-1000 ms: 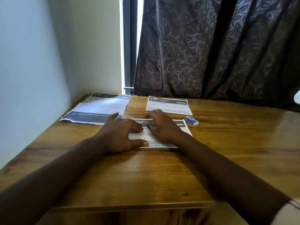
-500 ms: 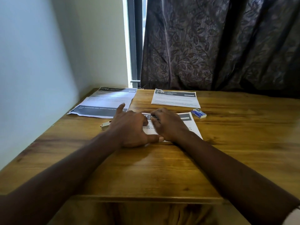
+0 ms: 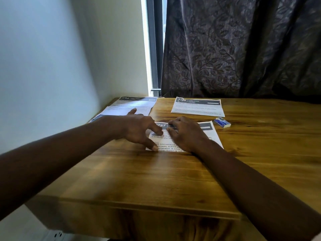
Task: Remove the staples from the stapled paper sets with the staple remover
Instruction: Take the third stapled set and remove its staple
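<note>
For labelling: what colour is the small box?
The small box is blue and white, head view.

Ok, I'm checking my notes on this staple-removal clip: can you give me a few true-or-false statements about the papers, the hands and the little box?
1. The table holds a near set, a far left set and a far right set. True.
2. Both the left hand and the right hand touch the near set. True.
3. The box lies on the far right set. False: it lies on the bare table, right of the near set.
4. The left hand is a raised fist. False: its fingers are spread, and their tips press the near set.
</note>
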`<state>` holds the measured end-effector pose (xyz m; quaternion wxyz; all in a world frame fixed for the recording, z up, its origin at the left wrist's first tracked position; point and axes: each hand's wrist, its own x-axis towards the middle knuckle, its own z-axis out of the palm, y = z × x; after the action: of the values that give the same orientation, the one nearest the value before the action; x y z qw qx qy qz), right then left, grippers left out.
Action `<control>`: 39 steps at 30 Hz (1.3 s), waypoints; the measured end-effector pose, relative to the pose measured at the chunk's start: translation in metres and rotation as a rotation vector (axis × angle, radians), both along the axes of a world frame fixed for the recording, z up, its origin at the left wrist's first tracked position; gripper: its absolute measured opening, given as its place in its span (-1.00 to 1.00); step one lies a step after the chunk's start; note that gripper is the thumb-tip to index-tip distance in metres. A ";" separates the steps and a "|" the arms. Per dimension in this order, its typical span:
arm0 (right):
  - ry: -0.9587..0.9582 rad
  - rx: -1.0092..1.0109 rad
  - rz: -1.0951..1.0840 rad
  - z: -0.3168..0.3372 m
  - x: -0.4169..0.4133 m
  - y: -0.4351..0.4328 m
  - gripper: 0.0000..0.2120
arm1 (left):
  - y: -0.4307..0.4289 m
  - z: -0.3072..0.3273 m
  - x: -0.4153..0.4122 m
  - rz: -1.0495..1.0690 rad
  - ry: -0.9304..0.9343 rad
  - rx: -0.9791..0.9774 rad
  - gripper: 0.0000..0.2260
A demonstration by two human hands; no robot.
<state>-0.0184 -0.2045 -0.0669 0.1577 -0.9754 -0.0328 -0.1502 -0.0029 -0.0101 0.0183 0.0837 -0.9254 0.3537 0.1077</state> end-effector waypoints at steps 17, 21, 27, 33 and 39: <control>-0.010 -0.041 0.029 0.003 -0.001 -0.001 -0.58 | 0.039 -0.004 0.028 0.165 0.100 -0.437 -0.43; -0.010 -0.091 0.048 0.009 -0.002 -0.004 -0.57 | 0.058 -0.023 0.042 0.213 0.007 -0.393 -0.21; -0.062 0.031 0.136 0.018 0.003 -0.004 -0.54 | 0.078 -0.042 0.053 0.180 -0.023 -0.608 -0.07; -0.072 0.088 0.163 0.020 0.020 0.007 -0.58 | 0.084 -0.045 0.056 0.094 -0.134 -0.646 -0.41; -0.118 -0.111 0.156 0.013 0.036 0.018 -0.69 | 0.086 -0.049 0.057 0.050 -0.245 -0.919 -0.49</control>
<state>0.0176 -0.1860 -0.0535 0.1126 -0.9666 -0.1262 -0.1928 0.0543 0.0758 -0.0309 -0.2958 -0.8806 0.3300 -0.1679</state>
